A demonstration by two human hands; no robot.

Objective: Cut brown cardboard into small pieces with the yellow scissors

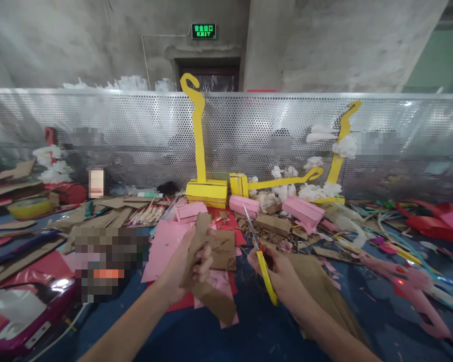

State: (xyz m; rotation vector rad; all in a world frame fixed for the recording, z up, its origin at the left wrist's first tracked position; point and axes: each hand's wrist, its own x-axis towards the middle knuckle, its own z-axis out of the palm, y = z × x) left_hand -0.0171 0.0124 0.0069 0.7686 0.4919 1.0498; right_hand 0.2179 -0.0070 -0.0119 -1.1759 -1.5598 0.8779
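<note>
Well, scissors [264, 274] hang over a littered blue surface [254, 332] (perforated metal panel [143, 125] behind).

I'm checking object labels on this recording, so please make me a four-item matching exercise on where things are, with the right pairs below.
Things
1. yellow-handled metal scissors
2. long brown cardboard strip
3. pink plastic glue gun
4. green-lit rectangular exit sign

Places
A. on the grey wall, above a dark doorway
B. in the left hand
C. lying to the right of both hands
D. in the right hand

Pairs: 1-D; 2-B; 3-C; 4-A
</note>
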